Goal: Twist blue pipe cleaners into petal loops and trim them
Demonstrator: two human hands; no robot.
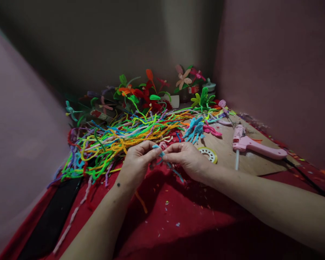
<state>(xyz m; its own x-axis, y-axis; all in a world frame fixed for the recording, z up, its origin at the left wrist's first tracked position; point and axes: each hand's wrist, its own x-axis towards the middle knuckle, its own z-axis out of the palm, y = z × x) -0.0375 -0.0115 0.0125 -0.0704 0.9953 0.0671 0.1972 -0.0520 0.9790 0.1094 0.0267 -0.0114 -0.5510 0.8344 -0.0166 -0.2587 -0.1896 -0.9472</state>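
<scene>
My left hand (137, 160) and my right hand (188, 159) meet at the middle of the view, over a red cloth (178, 216). Both pinch a light blue pipe cleaner (162, 156) between thumb and fingers, and its loose end trails down to the right under my right hand. Just beyond my hands lies a big tangle of coloured pipe cleaners (119, 139) in yellow, green, orange and blue.
A pink glue gun (256, 146) lies on a brown board (249, 159) at the right, its cord running off right. A yellow tape roll (209, 154) sits by my right hand. Blue and pink bent pieces (197, 130) lie behind it. Finished pipe-cleaner flowers (151, 90) stand along the back wall.
</scene>
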